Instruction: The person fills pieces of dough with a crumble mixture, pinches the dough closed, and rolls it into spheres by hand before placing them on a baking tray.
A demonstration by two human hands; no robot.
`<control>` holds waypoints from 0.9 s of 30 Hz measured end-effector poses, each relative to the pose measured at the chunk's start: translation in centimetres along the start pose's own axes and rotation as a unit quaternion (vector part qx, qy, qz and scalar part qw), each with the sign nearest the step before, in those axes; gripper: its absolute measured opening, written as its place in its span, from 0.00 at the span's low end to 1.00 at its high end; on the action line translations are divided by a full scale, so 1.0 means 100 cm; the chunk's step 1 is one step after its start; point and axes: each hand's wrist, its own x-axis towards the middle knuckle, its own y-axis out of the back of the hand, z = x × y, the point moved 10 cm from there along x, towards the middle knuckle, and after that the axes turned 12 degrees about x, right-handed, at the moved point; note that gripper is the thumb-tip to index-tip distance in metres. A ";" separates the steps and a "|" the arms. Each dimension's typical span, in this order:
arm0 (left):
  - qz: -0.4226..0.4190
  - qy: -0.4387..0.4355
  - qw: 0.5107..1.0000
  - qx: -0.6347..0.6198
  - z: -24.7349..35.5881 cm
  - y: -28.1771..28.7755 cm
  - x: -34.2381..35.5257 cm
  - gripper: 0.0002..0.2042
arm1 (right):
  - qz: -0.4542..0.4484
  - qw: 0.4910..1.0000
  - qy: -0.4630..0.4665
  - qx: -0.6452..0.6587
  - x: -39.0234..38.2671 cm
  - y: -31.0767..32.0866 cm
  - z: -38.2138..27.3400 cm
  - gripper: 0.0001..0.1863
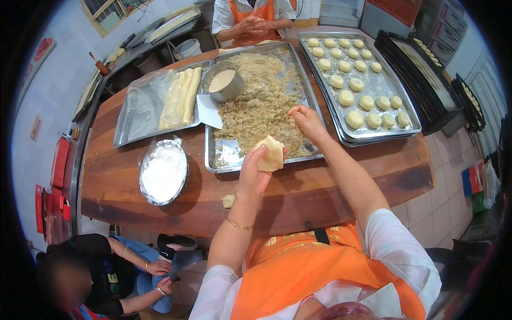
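My left hand (253, 173) is closed round a flattened piece of pale dough (271, 154), holding it up above the near edge of a large metal tray (242, 165). A loose, crumbly filling (256, 104) lies spread over that tray. My right hand (309, 124) hovers above the tray's right side with its fingers pinched together; whatever is between the fingertips is too small to make out. Below my left hand, a small lump of dough (228, 201) sits on the wooden table (298, 184).
A bowl of white flour (164, 173) stands left, near dough logs (181, 98) on a plastic-lined tray (125, 128). A metal pot (223, 81) and white scraper (209, 111) rest on the filling tray. Right, stacked trays (341, 138) carry round dough pieces (357, 84). Two other people are nearby.
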 end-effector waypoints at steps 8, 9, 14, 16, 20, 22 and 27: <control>0.070 -0.010 0.997 -0.004 -0.009 0.013 0.026 0.19 | -0.003 0.981 0.116 -0.156 0.000 -0.001 -0.028 0.23; 0.087 -0.006 0.996 -0.008 -0.012 0.015 0.030 0.18 | -0.001 0.989 0.098 -0.110 0.002 0.004 -0.025 0.24; 0.153 -0.014 0.988 -0.021 -0.021 0.021 0.049 0.14 | -0.056 0.989 0.023 0.133 -0.012 -0.013 -0.027 0.14; 0.160 -0.002 0.987 -0.006 -0.025 0.015 0.055 0.15 | -0.067 0.987 0.139 0.035 -0.028 -0.018 -0.053 0.15; 0.149 -0.005 0.988 -0.034 -0.024 0.002 0.064 0.18 | -0.077 0.928 0.300 -0.209 -0.072 -0.050 -0.093 0.18; 0.151 -0.009 0.987 -0.050 -0.029 0.008 0.070 0.17 | -0.059 0.809 0.439 -0.387 -0.093 -0.071 -0.103 0.17; 0.152 -0.017 0.988 -0.032 -0.036 0.015 0.067 0.11 | -0.116 0.924 0.292 -0.219 -0.075 -0.055 -0.081 0.17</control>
